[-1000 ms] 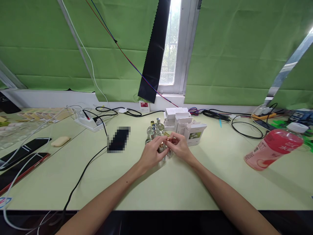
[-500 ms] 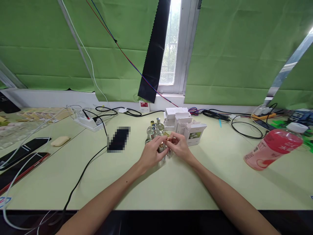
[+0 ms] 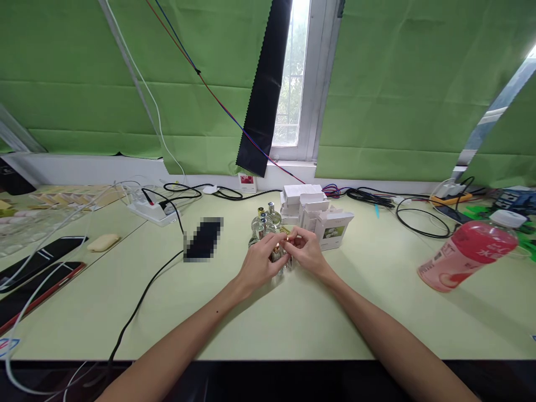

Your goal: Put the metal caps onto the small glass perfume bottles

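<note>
My left hand (image 3: 260, 261) wraps around a small clear glass bottle (image 3: 280, 258) standing on the pale green table (image 3: 293, 312). My right hand (image 3: 307, 248) pinches a small gold cap (image 3: 287, 239) at the top of that bottle. Just behind the hands stand several more small glass bottles (image 3: 263, 220) with gold and silver tops. Several white cartons (image 3: 316, 215) are piled to the right of the bottles, one showing a green picture on its side.
A pink drink bottle (image 3: 469, 254) stands at the right. A black cable (image 3: 142, 296) runs across the table's left half to a white power strip (image 3: 151, 211). Two phones (image 3: 37, 268) lie at the far left. More cables (image 3: 419, 215) coil at the back right.
</note>
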Demonstrator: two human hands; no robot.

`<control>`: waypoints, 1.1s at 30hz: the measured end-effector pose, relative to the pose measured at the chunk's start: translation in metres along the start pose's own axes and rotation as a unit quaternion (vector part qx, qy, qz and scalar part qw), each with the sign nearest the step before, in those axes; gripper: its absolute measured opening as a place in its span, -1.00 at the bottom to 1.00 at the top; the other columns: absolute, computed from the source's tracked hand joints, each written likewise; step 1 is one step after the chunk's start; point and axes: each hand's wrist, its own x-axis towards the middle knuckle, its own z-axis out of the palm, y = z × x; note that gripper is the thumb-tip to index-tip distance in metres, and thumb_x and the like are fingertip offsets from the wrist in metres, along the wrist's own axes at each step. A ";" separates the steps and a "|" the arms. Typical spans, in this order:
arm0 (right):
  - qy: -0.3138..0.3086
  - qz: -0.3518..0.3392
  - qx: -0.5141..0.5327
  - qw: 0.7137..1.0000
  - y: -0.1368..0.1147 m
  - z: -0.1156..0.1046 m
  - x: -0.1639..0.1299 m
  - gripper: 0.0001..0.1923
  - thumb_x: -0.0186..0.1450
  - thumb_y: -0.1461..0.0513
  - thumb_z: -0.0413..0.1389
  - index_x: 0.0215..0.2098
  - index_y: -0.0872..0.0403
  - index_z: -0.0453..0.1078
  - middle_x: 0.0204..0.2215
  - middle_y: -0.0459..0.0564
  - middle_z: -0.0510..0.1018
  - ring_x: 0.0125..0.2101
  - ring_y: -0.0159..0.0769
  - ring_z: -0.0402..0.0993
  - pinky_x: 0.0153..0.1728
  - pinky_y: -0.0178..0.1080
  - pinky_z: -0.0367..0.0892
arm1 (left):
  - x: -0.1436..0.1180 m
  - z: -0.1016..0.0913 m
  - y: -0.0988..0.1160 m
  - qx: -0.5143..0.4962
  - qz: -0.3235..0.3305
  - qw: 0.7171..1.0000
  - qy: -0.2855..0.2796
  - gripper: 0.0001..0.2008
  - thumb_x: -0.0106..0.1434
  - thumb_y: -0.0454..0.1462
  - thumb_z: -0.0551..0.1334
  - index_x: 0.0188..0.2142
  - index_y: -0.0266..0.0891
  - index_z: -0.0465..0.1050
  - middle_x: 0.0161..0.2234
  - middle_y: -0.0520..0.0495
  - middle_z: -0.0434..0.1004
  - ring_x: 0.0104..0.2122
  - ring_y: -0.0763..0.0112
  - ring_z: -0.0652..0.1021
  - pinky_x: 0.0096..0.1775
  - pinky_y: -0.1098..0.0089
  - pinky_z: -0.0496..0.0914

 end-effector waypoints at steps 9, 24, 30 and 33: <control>0.008 0.002 -0.020 1.000 0.001 0.001 -0.001 -0.71 0.17 0.14 0.26 -0.48 0.04 0.22 -0.58 -0.20 0.28 -0.58 -0.44 0.22 -0.56 -0.34 0.13 | 0.001 -0.001 0.003 -0.008 -0.007 1.000 -0.002 -0.67 0.24 -0.36 0.27 0.00 -0.13 0.40 -0.14 -0.04 0.51 -0.29 0.41 0.54 -0.31 0.43 0.39; 0.008 0.003 -0.015 1.000 0.000 0.001 -0.003 -0.69 0.16 0.10 0.26 -0.46 0.04 0.23 -0.59 -0.21 0.31 -0.59 -0.46 0.25 -0.57 -0.35 0.17 | 0.001 -0.002 0.005 -0.010 -0.005 1.000 0.003 -0.69 0.22 -0.38 0.25 -0.03 -0.12 0.39 -0.10 -0.03 0.48 -0.35 0.46 0.52 -0.36 0.45 0.38; 0.008 0.006 -0.025 1.000 -0.001 0.001 -0.003 -0.68 0.17 0.06 0.26 -0.45 0.03 0.23 -0.58 -0.20 0.31 -0.59 -0.45 0.26 -0.56 -0.35 0.19 | 0.001 -0.002 0.005 -0.008 -0.006 1.000 0.002 -0.69 0.23 -0.38 0.25 -0.04 -0.12 0.39 -0.10 -0.02 0.49 -0.36 0.46 0.51 -0.36 0.45 0.38; 0.007 0.004 -0.026 1.000 0.000 0.001 -0.003 -0.69 0.18 0.08 0.26 -0.45 0.03 0.23 -0.58 -0.21 0.30 -0.59 -0.44 0.25 -0.56 -0.34 0.19 | 0.001 -0.003 0.006 -0.010 -0.007 1.000 0.000 -0.69 0.22 -0.38 0.25 -0.04 -0.12 0.39 -0.11 -0.02 0.48 -0.35 0.46 0.51 -0.35 0.45 0.38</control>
